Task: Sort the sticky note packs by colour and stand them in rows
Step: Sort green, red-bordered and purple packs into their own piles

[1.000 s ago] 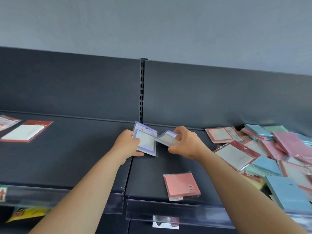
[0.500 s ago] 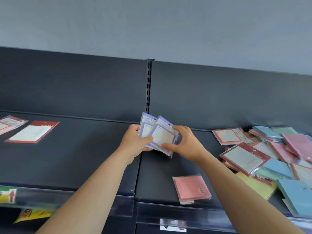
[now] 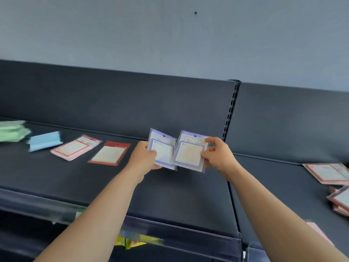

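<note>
The person's left hand (image 3: 144,157) pinches one purple-bordered pack (image 3: 164,150) by its edge, and the right hand (image 3: 217,157) grips a second purple pack (image 3: 189,153). The two are held side by side above the dark shelf (image 3: 170,197). I'd say the purples are being paired; next they need standing upright, likely past the red-bordered pack (image 3: 109,153). The heap at right (image 3: 327,173) is cut off, and the print is blurred.

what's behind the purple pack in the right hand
The right edge of the second purple-bordered plastic-wrapped sticky note pack, held by the left hand. The front purple-bordered pack, pinched by the right hand, covers that strip.
</note>
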Tool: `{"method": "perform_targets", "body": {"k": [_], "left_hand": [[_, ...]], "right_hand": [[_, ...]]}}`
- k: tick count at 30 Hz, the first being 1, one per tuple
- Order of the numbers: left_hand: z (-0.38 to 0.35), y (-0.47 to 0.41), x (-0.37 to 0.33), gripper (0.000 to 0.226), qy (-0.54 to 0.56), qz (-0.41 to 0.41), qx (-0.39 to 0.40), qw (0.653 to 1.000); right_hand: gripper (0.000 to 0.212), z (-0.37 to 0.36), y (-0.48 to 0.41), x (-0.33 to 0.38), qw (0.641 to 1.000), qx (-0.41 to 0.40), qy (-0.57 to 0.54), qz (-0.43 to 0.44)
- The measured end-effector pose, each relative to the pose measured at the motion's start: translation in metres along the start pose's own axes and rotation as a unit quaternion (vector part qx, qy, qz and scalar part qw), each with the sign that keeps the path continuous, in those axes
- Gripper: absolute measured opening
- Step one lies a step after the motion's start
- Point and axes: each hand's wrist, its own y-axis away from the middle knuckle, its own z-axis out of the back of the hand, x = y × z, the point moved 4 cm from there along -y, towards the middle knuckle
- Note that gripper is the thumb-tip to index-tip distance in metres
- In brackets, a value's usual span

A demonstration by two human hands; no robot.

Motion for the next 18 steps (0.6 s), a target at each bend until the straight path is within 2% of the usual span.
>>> {"method": "perform_targets", "body": {"k": [4,6,10,15,18], "left_hand": [[0.050,-0.023,0.028,0.032,-0.057,0.042,-0.002,0.997],[0.065,-0.032,0.039,0.027,-0.119,0.044,0.009,0.992],[0.077,-0.042,0.042,0.011,-0.261,-0.014,0.028,0.965],[0.074,-0.047,0.045,0.021,-0.323,-0.076,0.065,0.941],[0.082,-0.048,0.046,0.015,-0.340,-0.081,0.056,0.935]], "right_hand": [[0.039,-0.051,-0.003,0.011,0.999,-0.015,0.031,-0.003],[0.041,-0.070,-0.003,0.013,0.999,-0.023,0.038,-0.014],[0.045,-0.094,0.001,0.014,0.997,-0.049,0.053,-0.032],[0.048,-0.113,0.010,0.013,0.994,-0.063,0.068,-0.050],[0.044,-0.122,0.012,0.013,0.994,-0.063,0.079,-0.043]]}}
